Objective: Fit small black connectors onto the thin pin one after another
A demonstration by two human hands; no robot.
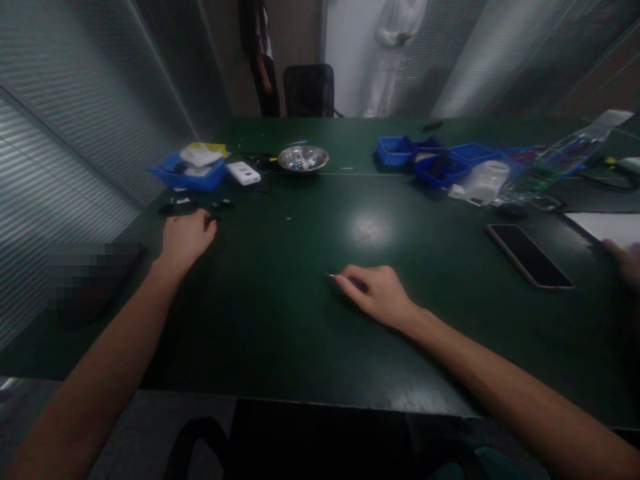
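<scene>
My left hand (186, 235) reaches forward on the left of the dark green table (280, 320), its fingers curled down onto small black parts (175, 208) lying there; what is under the fingertips is hidden. My right hand (376, 293) rests near the table's middle, fingers pinched on a thin metal tool (332, 275) whose tip pokes out to the left.
At the back left stand a blue tray (189, 175) with white items, a white box (243, 173) and a metal bowl (303, 159). Blue trays (434, 160), a plastic bottle (555, 163) and a phone (530, 255) lie to the right. Another person's hand (625, 260) shows at the right edge. Two people stand behind a chair (309, 90).
</scene>
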